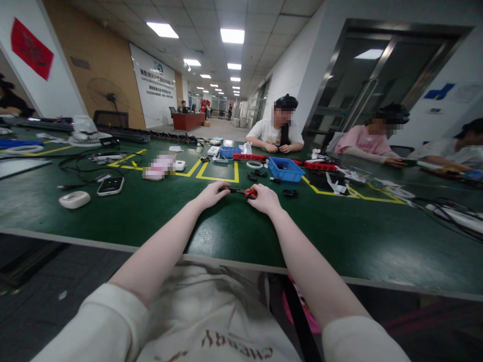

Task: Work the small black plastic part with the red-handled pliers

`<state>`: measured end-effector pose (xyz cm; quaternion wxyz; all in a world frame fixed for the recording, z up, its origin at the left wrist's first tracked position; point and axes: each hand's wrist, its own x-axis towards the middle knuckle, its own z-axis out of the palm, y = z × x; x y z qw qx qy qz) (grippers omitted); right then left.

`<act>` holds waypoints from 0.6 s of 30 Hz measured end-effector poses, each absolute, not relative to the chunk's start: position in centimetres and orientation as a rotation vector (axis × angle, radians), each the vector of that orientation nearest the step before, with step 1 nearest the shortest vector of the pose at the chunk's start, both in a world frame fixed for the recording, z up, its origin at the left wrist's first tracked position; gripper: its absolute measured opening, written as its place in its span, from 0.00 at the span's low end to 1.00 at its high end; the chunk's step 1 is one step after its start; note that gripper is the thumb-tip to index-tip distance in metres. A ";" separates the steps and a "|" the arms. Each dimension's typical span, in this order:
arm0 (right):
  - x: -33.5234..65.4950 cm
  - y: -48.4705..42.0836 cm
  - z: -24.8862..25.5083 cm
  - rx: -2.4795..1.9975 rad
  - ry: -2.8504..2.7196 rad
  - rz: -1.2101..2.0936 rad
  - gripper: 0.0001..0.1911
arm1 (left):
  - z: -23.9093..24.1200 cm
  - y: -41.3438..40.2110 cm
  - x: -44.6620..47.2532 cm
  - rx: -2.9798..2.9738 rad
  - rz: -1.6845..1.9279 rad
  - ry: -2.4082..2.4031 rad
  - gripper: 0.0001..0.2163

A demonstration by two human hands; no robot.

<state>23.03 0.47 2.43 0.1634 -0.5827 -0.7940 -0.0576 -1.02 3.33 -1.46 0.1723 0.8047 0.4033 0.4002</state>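
Note:
My right hand is closed round a hand tool with red and black handles. Its narrow metal end points left; whether it is scissors or pliers is too small to tell. My left hand, fingers pinched together, grips a small black piece that meets or nearly meets the tool's tip. Both hands are just over the green table, in front of a yellow taped rectangle. Small black items lie to the right of my right hand.
Behind my hands stands a blue bin with black parts inside. A white ring of tape or cable lies beside it. To the left are a phone-like device and a cream oval object. Co-workers sit across the table.

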 end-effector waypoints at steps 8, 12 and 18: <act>23.3 0.7 2.3 -1.647 -2.260 -0.092 0.16 | -1.5 3.2 -1.0 2.286 1.144 1.139 0.15; 23.4 0.8 2.2 -1.637 -2.256 -0.059 0.16 | -1.4 3.1 -1.1 2.293 1.143 1.128 0.14; 23.6 0.8 2.1 -1.612 -2.262 -0.012 0.16 | -1.2 3.0 -1.1 2.305 1.143 1.120 0.15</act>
